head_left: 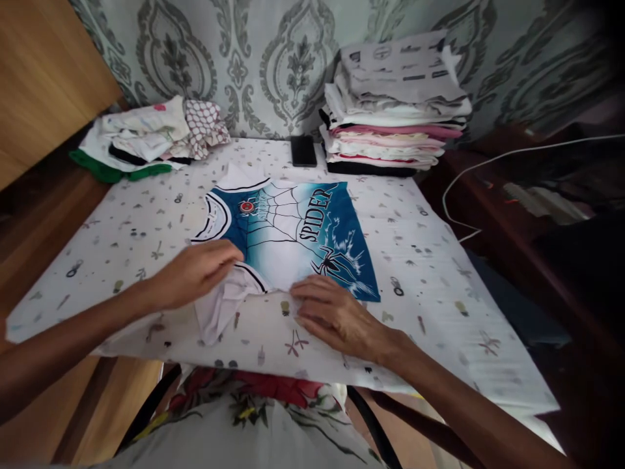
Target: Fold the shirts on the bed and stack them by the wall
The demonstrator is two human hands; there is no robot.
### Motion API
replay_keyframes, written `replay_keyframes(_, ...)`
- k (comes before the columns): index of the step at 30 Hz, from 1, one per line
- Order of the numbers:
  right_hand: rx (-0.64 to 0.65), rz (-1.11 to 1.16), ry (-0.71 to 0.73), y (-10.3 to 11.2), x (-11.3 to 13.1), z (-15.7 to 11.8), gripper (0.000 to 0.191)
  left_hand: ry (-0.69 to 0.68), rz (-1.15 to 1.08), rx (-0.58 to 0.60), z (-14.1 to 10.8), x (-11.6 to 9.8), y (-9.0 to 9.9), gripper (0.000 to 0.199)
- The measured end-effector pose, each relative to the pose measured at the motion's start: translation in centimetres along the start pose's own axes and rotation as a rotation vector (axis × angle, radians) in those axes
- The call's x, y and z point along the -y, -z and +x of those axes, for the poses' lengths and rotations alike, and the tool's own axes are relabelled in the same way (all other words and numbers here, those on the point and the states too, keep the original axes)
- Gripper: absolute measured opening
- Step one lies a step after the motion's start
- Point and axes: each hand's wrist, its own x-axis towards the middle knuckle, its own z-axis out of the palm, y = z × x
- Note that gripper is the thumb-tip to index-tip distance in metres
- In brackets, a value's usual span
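Spread flat near the middle of the table [420, 339], a blue and white shirt [280, 251] has its collar toward nine o'clock and its hem toward three. The left hand [208, 270] pinches the shirt near its collar, fingers drawn together, at the shirt's seven o'clock. At five o'clock, the right hand [336, 316] lies palm down with loosely bent fingers at the shirt's near edge; whether it grips any fabric, I cannot tell. Beyond the shirt, a dark phone [303, 151] lies at twelve o'clock, just beside a tall stack of folded clothes [395, 133] at one o'clock. A looser clothes pile [146, 133] sits at ten o'clock.
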Motion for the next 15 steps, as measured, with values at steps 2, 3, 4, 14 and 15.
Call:
replay_keyframes(2,-0.030,0.014,0.005,-0.8,0.5,1.0,0.014,0.127,-0.031,0.048,-0.8,1.5,1.8,0.027)
replay_keyframes(3,-0.028,-0.009,0.006,-1.2,0.7,1.6,0.015,0.158,-0.043,0.115,-1.2,2.0,2.5,0.027)
replay_keyframes(4,-0.010,-0.039,0.006,-1.6,0.9,2.2,0.019,0.169,-0.054,0.195,-1.7,2.2,2.9,0.028)
replay_keyframes(14,0.126,-0.188,-0.075,-5.5,3.0,7.5,0.019,0.047,0.161,0.216,-6.5,-2.0,-3.1,0.005)
replay_keyframes(15,0.116,-0.177,-0.065,-5.7,3.0,7.5,0.012,0.012,0.124,0.209,-6.7,-2.3,-3.2,0.007)
